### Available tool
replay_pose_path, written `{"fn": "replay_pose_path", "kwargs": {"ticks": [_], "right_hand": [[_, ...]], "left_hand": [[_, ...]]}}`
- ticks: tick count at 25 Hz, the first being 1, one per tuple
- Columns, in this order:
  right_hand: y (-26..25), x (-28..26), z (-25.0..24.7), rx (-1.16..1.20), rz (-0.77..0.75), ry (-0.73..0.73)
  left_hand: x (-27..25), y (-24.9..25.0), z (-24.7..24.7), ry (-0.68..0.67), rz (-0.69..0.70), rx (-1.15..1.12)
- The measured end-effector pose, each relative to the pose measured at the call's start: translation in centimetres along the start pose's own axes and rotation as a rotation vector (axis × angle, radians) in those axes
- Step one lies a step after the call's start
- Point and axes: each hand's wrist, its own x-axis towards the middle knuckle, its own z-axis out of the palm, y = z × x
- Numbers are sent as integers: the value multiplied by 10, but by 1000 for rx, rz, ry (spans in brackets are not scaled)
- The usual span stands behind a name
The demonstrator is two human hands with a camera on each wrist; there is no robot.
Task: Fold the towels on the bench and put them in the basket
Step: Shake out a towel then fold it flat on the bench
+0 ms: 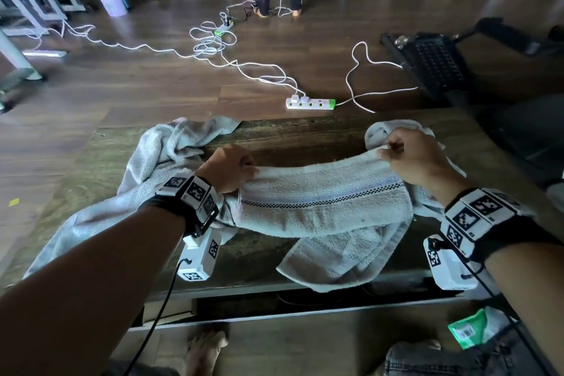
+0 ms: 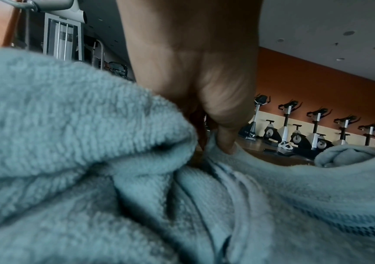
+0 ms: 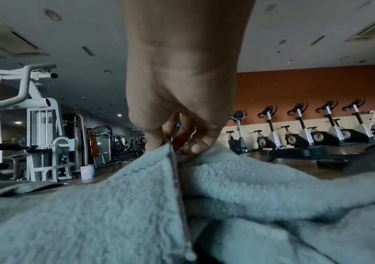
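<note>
On a dark, worn wooden bench (image 1: pixel 305 137) beside a plank floor, a pale blue-grey terry towel (image 1: pixel 320 207) is stretched between two hands, apparently so its edge can be squared before the first fold. Its free end sags over the near edge of the bench, thick and limp, with a woven band of small dark checks running along its length. A second towel (image 1: pixel 171 143) of the same nubby cloth lies crumpled at the far left, one end trailing off the bench; it looks untouched. No basket can be made out for certain in any view.

The left hand (image 1: pixel 227 168) bunches one end of the stretched towel in curled fingers, the cloth gathering into deep soft ridges below the thumb. The right hand (image 1: pixel 409 156) pinches the opposite hemmed corner between thumb and fingertips, lifting it into a peak. Holding both ends taut should keep the heavy pile from slumping. Beyond the bench, a white power strip (image 1: pixel 310 103) with a green end lies among loose white cords.
</note>
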Motion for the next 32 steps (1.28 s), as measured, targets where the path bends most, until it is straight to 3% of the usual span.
{"fn": "replay_pose_path", "kwargs": {"ticks": [4,8,12,17,20,28,32], "right_hand": [[1,-4,3,-20,-109,-31],[2,-1,10,-26,-42,-127],[1,3,13,32,49,-97],[0,-3,-4,215,78,61],[-1,-16,-20,379,64,81],[-36,-28,-87,657,-85,281],[-31,-62,-100,482,-179,241]], "left_hand": [[4,1,8,-58,60,37],[12,-2,17,-55,29,59],[16,0,14,-88,52,92],[1,8,-6,80,138,-44],[-13,16,-31,122,197,-66],[-30,44,-104,392,287,-184],[-64,47,-105,502,370,-158]]}}
